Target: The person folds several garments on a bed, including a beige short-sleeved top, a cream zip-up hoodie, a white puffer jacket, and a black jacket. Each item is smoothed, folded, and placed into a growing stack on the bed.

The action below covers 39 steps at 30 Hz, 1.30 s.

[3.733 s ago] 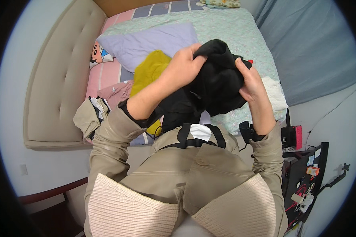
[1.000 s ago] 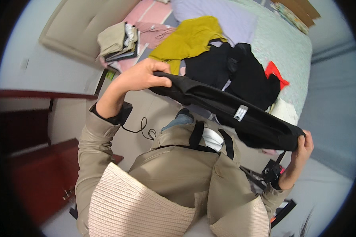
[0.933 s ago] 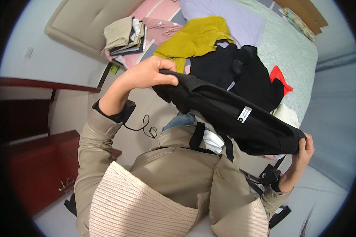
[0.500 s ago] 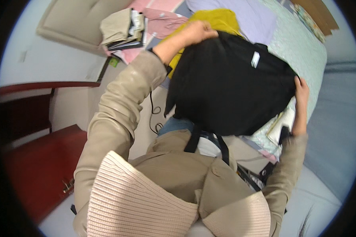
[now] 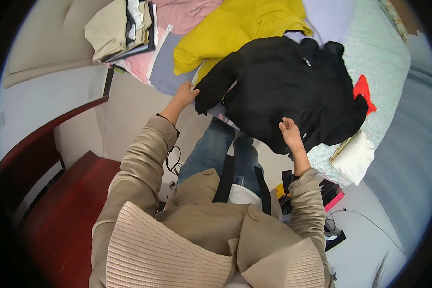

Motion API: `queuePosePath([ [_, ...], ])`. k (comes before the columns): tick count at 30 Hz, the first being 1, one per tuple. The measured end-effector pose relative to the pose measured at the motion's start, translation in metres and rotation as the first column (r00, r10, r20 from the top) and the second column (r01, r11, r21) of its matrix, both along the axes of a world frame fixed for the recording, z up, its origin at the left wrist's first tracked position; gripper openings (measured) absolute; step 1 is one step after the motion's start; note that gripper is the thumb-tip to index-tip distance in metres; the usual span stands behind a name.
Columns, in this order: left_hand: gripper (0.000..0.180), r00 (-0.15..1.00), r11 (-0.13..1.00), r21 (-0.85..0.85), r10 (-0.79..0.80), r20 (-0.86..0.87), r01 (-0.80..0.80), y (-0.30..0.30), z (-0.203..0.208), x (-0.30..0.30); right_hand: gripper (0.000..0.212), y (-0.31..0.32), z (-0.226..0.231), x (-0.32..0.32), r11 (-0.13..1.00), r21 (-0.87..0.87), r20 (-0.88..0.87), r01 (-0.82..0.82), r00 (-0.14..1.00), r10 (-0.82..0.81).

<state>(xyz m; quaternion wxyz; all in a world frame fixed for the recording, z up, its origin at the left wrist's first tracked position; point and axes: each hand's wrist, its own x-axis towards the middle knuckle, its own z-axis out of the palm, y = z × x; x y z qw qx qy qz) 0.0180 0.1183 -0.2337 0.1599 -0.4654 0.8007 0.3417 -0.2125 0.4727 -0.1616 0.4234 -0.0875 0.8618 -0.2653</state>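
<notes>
A black long-sleeved top [image 5: 283,86] lies spread on the near part of the bed, its neck end away from me and its lower edge hanging toward my legs. My left hand [image 5: 185,94] is closed at the edge of its left sleeve, pinching the fabric. Above the lower part of the top is my right hand [image 5: 291,134], its fingers loosely stretched and nothing visible in them; whether they touch the cloth I cannot tell. Under and beyond the top lies a yellow garment [image 5: 240,29].
A stack of folded clothes [image 5: 122,31] sits at the bed's left end beside a pink garment [image 5: 187,14]. A red piece [image 5: 365,93] and a white folded cloth [image 5: 355,158] lie right of the top. Dark red wooden furniture [image 5: 72,206] stands at left.
The black top has gone from being held up between both hands to lying on the bed. My left hand moved down to the sleeve; my right hand let go of the side and came inward.
</notes>
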Motion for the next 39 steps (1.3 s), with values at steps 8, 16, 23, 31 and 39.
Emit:
queuePosePath([
  [8, 0.050, 0.996, 0.987, 0.146, 0.061, 0.067, -0.071, -0.008, -0.084, 0.041, 0.032, -0.034, -0.002, 0.025, 0.979, 0.121, 0.117, -0.164, 0.982, 0.150],
  [16, 0.043, 0.973, 0.987, 0.116, -0.130, 0.188, 0.110, 0.005, -0.118, 0.018, 0.031, -0.039, -0.010, 0.032, 0.962, 0.179, 0.150, -0.206, 0.972, 0.180],
  [23, 0.029, 0.965, 0.966, -0.022, 0.256, -0.065, -0.258, -0.063, -0.046, 0.060, 0.029, -0.064, -0.009, 0.023, 0.979, 0.081, 0.152, -0.189, 0.973, 0.175],
  [31, 0.025, 0.986, 0.996, 0.042, 0.080, -0.149, -0.075, -0.085, 0.094, -0.024, 0.028, -0.076, -0.007, -0.006, 0.993, -0.080, 0.132, -0.090, 0.986, 0.100],
  [39, 0.042, 0.645, 0.655, 0.566, 0.153, -0.749, 0.501, 0.040, 0.207, -0.170, 0.032, -0.024, -0.009, -0.068, 0.911, -0.116, 0.299, 0.396, 0.888, -0.349],
])
